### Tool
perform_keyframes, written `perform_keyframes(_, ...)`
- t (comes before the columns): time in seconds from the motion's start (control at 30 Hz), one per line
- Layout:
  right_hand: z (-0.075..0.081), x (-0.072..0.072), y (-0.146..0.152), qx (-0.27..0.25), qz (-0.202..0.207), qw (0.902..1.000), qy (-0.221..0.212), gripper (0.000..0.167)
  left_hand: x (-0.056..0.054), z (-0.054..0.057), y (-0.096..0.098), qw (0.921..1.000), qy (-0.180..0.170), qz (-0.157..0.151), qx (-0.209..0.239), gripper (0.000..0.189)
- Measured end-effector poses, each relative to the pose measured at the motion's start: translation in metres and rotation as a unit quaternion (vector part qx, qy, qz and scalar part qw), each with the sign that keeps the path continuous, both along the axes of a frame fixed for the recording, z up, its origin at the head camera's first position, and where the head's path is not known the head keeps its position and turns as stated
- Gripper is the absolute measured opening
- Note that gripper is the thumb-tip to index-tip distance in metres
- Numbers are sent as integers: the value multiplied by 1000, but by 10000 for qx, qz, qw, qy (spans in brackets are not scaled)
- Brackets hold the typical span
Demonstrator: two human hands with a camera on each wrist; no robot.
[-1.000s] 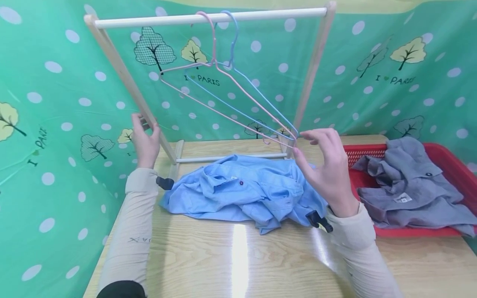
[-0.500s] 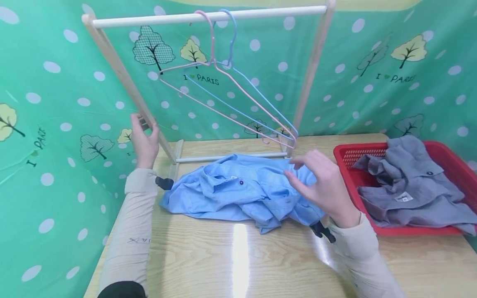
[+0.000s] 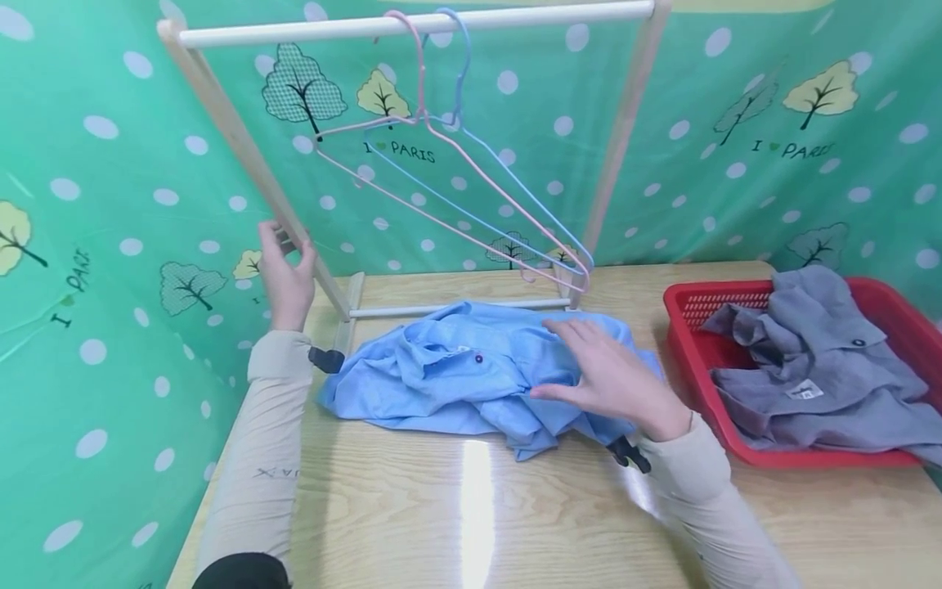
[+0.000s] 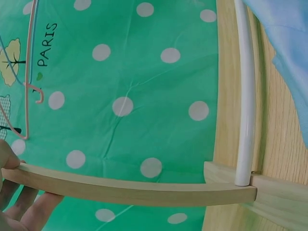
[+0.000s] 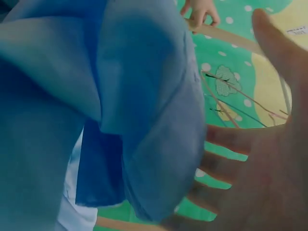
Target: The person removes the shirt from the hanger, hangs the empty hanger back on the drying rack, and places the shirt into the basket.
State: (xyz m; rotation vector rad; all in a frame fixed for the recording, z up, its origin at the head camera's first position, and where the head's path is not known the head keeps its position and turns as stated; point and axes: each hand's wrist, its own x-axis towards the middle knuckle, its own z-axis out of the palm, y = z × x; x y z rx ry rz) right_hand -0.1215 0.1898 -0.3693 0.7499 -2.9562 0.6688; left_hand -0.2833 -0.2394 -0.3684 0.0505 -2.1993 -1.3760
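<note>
My left hand (image 3: 288, 274) grips the left wooden post (image 4: 120, 186) of a small clothes rack, thumb on one side and fingers on the other. A light blue shirt (image 3: 441, 384) lies crumpled on the table below the rack. Over its right part is my right hand (image 3: 607, 372), fingers extended and thumb apart, holding nothing. In the right wrist view, blue cloth (image 5: 154, 106) fills the left side, right by the fingers. From the rack's white top rail (image 3: 515, 18) hang a pink hanger (image 3: 478, 172) and a blue hanger (image 3: 515, 182), both bare.
To the right stands a red plastic basket (image 3: 680, 343) holding a grey garment (image 3: 817, 352) with a white label. The rack's white lower rail (image 3: 390, 312) runs just behind the shirt. A green dotted cloth (image 3: 110, 327) hangs behind and at the left.
My right hand has left the hangers' right corner, coming down and then left over the blue shirt, its fingers straightening. The left hand has stayed on the post.
</note>
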Motion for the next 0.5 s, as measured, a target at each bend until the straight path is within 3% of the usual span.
perform_keyframes(0.27,-12,-10,-7,-79,80,9994,-331,124,-1,-1,1,9999,119,44,-73,27)
perform_keyframes(0.5,-21,-18,-26,-20,-330,9964,-781,127,0,-2,-1,9999,80,22,-88,27)
